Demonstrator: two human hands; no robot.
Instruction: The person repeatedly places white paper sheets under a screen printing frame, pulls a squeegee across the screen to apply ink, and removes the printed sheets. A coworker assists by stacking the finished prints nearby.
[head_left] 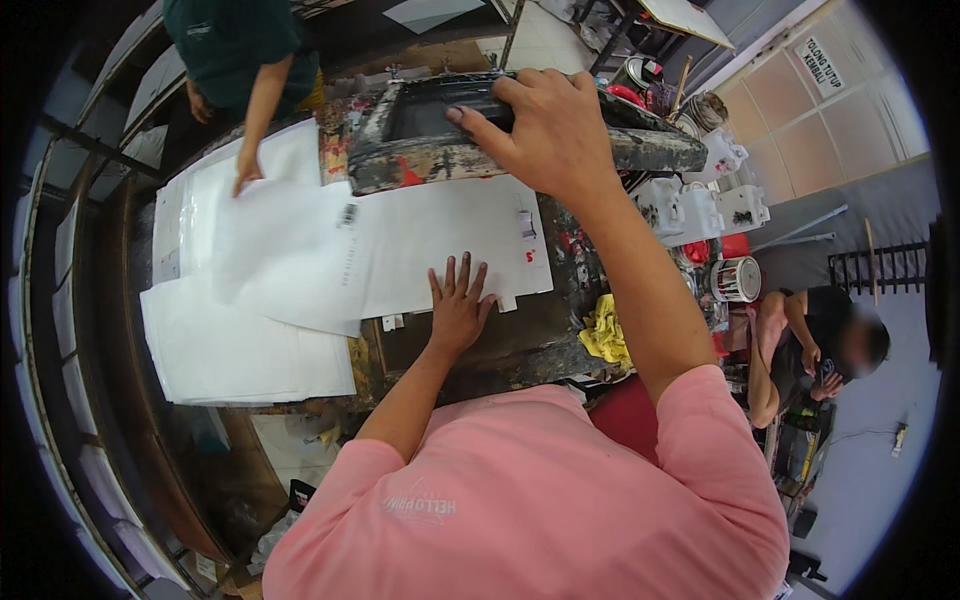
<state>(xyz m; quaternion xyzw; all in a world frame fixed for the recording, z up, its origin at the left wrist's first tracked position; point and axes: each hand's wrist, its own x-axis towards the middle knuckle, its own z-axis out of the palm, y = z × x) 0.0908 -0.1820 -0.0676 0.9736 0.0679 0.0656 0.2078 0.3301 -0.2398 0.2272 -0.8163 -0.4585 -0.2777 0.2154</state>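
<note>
My left hand lies palm down with spread fingers on the near edge of a white sheet, which has small dark and red print at its right end. Beyond it stands a paint-stained wooden screen printing frame, with a dark mesh. My right hand reaches over this frame and grips it, thumb to the left; the undersides of its fingers are hidden. A co-worker's hand holds another white printed sheet, blurred, partly over the left end of mine.
Stacked white sheets cover the table's left side. A yellow crumpled cloth lies right of my left hand. White plastic containers and a paint can stand at the right. A rack runs along the left; another person sits at far right.
</note>
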